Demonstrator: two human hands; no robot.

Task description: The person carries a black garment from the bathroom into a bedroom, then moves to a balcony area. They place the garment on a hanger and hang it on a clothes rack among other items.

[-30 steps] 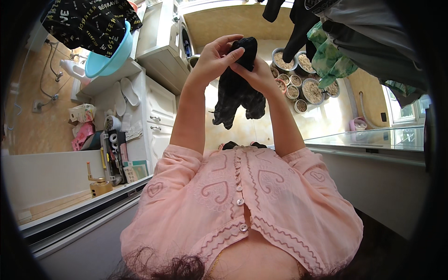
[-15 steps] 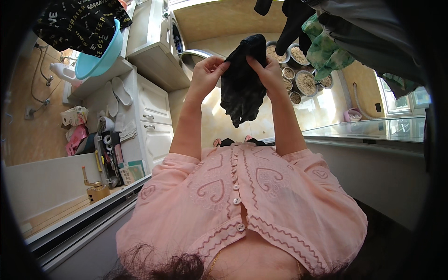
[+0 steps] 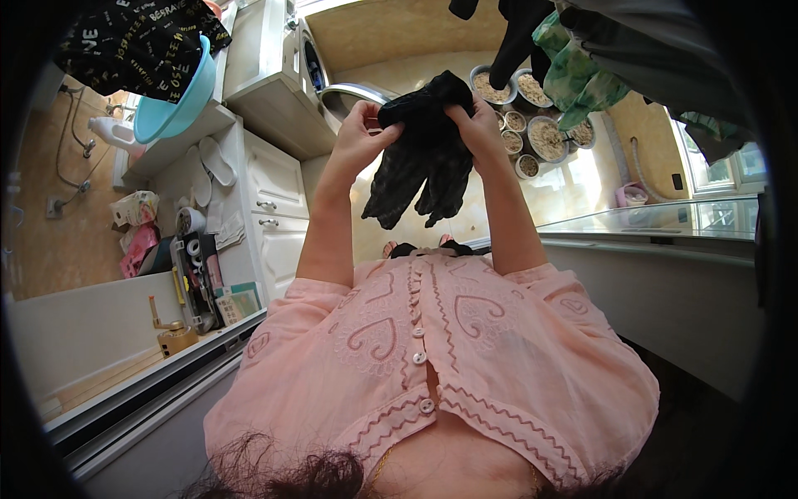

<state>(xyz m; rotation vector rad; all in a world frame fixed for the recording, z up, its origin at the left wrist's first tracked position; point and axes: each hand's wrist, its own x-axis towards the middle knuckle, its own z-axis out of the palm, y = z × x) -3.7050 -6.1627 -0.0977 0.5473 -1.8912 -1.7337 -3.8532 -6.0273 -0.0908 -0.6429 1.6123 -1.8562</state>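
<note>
Between my hands hangs a black garment [image 3: 420,154] with a solid, dark waist part and two short, thinner, patterned legs below. My left hand [image 3: 363,140] pinches the left side of its waist, thumb toward me and fingers curled behind. On the opposite side, my right hand [image 3: 475,133] grips the waist edge, with the thumb in front and the other fingers mostly hidden. The legs dangle apart above the floor. Behind the garment is the round open door [image 3: 353,100] of a washing machine.
Several tubs of pale material [image 3: 547,140] stand on the floor beyond. Clothes, including a green patterned piece [image 3: 573,79], hang at upper right. To the left are a light-blue basin [image 3: 179,108] holding black printed cloth, a white cabinet [image 3: 278,187] and white slippers [image 3: 214,162]. A glass-topped surface [image 3: 657,223] lies right.
The black garment has spread wider, and its two legs have separated. My left hand has moved slightly left and down along with the waist edge.
</note>
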